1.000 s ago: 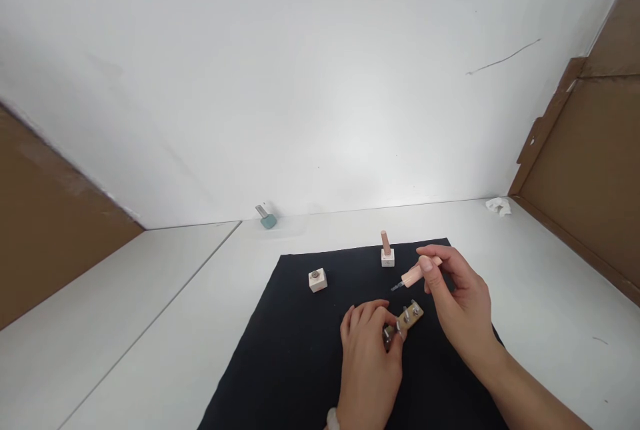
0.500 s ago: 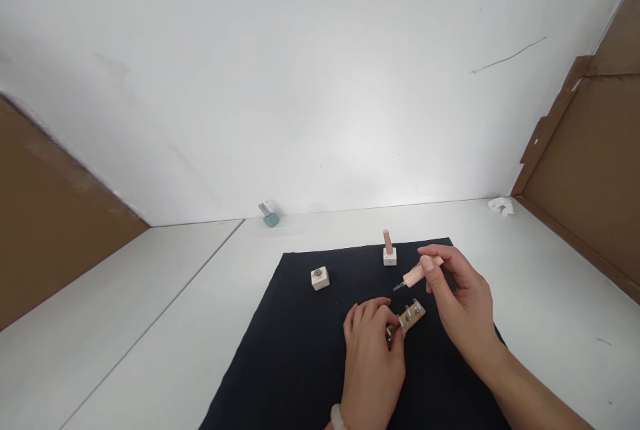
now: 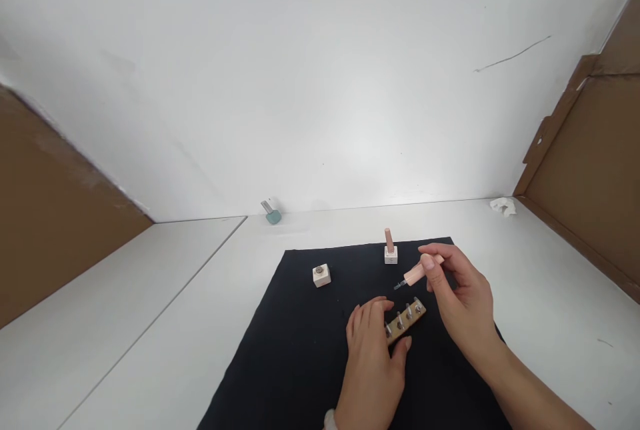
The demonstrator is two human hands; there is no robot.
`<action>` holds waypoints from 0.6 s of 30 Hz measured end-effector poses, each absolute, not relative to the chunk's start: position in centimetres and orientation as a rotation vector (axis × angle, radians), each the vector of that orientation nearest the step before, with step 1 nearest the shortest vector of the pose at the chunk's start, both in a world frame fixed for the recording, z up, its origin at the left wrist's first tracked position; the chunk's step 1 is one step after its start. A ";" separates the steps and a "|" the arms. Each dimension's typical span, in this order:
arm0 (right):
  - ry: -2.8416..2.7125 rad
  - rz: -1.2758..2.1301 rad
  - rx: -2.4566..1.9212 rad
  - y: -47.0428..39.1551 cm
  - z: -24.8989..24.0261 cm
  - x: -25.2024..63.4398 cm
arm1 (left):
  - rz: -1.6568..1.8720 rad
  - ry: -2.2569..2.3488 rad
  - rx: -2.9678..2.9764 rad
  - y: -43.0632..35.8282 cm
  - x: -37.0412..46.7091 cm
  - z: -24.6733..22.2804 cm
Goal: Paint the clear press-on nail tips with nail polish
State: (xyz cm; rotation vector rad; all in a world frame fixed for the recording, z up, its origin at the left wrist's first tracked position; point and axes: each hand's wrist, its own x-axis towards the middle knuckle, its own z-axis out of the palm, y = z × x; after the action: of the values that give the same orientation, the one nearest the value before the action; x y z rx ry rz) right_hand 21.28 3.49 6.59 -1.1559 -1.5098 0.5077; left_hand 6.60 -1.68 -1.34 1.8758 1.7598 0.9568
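Fingers [image 3: 428,261] of the right hand [image 3: 465,293] are clamped on a pale pink brush cap [image 3: 414,275], its dark brush [image 3: 399,285] pointing down and to the left. On the left hand [image 3: 373,357], thumb and index finger spread to either side of a wooden strip [image 3: 407,325]; whether they press on it cannot be told. The strip lies tilted on a black cloth [image 3: 295,343], below the brush, with a row of small clear uprights [image 3: 409,312].

As for progress, one white bottle [image 3: 321,277] is already uncapped, and the brush appears clear of the uprights; whether any carries a coat is too small to tell. That bottle's contents are hidden. Farther back, another white bottle [image 3: 391,256] stands capped, contents also unseen. Beyond the cloth, a teal bottle [image 3: 273,217] leans near the wall.
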 end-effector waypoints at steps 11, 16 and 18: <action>-1.488 0.504 -1.203 3.6 6.3 21.2 | 0.908 1.801 1.795 -2.3 3.3 -1.9; -1.502 0.493 -1.204 3.6 6.2 21.1 | 0.886 1.773 1.893 -2.1 4.4 -1.9; -1.509 0.476 -1.195 3.6 6.3 21.0 | 0.879 1.775 1.931 -2.0 4.5 -1.9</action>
State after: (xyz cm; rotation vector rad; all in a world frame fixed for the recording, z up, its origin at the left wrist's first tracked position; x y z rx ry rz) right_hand 21.04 3.60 6.27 -1.1946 -1.5087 0.4764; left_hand 4.53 -2.00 -1.95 1.9305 1.7750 0.8794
